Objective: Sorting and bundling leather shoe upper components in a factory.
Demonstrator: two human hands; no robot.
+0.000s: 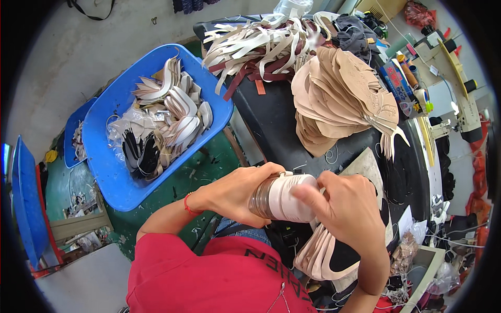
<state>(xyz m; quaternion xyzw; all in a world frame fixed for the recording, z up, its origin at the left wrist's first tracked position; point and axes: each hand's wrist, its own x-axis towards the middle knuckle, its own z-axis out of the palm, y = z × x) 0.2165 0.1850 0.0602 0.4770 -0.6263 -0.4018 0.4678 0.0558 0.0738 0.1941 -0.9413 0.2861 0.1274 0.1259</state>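
Observation:
A clear drinking bottle with a white lid lies sideways in front of my chest, between both hands. My left hand is closed around its clear body. At the other end, my right hand grips the white lid, thumb across the near side; its other fingertips are partly hidden behind the lid. Just below my right hand, a fan of pale curved leather pieces sits at the near edge of the work surface. Beyond the bottle, a thick stack of tan cut pieces rests on the black table.
A blue plastic tub to the left holds pale and black cut pieces. White and maroon strips heap at the table's far end. A sewing machine stands at the right. Plastic bags and loose threads lie near my right forearm.

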